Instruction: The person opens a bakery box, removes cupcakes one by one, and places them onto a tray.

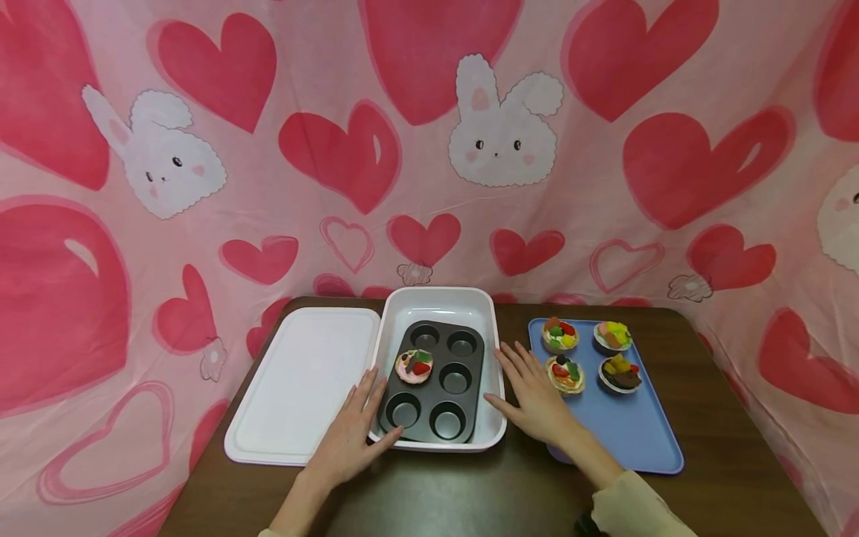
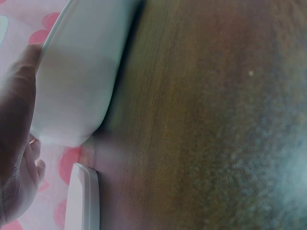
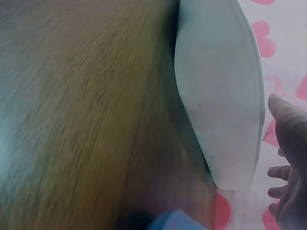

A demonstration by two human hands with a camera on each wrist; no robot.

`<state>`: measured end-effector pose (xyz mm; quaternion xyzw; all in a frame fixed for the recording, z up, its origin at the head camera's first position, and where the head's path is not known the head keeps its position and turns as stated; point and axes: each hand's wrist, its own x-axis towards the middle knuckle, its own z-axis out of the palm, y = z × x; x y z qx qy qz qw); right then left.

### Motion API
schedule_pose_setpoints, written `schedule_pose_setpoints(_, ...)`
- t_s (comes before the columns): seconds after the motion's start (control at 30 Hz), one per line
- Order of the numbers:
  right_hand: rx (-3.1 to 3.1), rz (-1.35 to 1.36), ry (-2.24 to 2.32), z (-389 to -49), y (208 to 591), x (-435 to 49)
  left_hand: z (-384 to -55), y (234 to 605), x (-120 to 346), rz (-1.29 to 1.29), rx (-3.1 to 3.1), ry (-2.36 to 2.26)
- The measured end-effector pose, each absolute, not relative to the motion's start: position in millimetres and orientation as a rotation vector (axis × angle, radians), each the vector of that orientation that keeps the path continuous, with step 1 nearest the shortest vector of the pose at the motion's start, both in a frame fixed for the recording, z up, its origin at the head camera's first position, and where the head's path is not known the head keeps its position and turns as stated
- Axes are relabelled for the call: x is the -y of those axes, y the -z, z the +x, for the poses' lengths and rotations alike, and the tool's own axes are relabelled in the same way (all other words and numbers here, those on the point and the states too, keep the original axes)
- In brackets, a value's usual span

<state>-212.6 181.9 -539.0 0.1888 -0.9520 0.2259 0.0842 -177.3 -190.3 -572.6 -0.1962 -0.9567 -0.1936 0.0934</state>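
Note:
A deep white bin [image 1: 493, 418] stands on the table with a dark muffin pan [image 1: 439, 373] inside it. A pink toy tart [image 1: 414, 366] with fruit on top sits at the pan's left middle cup; the other cups hold nothing. At the bin's front left is my left hand [image 1: 349, 436], fingers extended along the wall and thumb at the front rim. My right hand [image 1: 537, 395] is spread beside the right rim; in the right wrist view its fingers look apart from the bin wall [image 3: 220, 96].
A white lid [image 1: 302, 388] lies left of the bin. On the right, a blue tray [image 1: 631, 440] carries several toy tarts, among them a chocolate one [image 1: 620, 374], toward its back. A patterned pink curtain [image 1: 429, 194] hangs behind the brown table [image 1: 429, 492].

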Motion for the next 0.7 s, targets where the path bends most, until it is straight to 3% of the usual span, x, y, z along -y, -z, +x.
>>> schedule_pose_setpoints(0.7, 2.815, 0.854, -0.609, -234, 529, -129, -176, 570, 189, -0.584, 2.852, 0.543)
